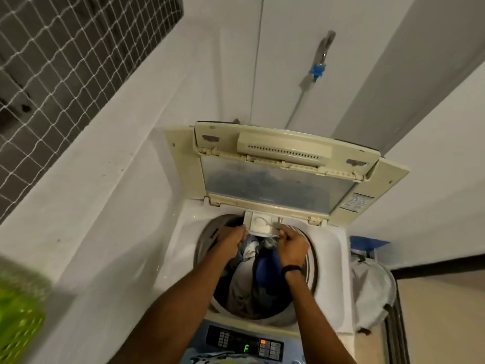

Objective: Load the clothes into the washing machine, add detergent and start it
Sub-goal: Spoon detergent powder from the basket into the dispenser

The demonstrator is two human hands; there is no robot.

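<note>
both hands are up at the back edge of the washing machine (pixel 182 232) opening, on the detergent drawer (pixel 262 225) sticking out under the folded-up lid (pixel 275 185). my left hand (pixel 232 239) has its fingers curled on the drawer's left front corner, and my right hand (pixel 292 246) pinches the right front corner. the clothes (pixel 246 282) are down in the drum, right below my hands. the display (pixel 246 347) at the near edge shows a green f. there's a blurry green basket (pixel 18 327) off to the left.
</note>
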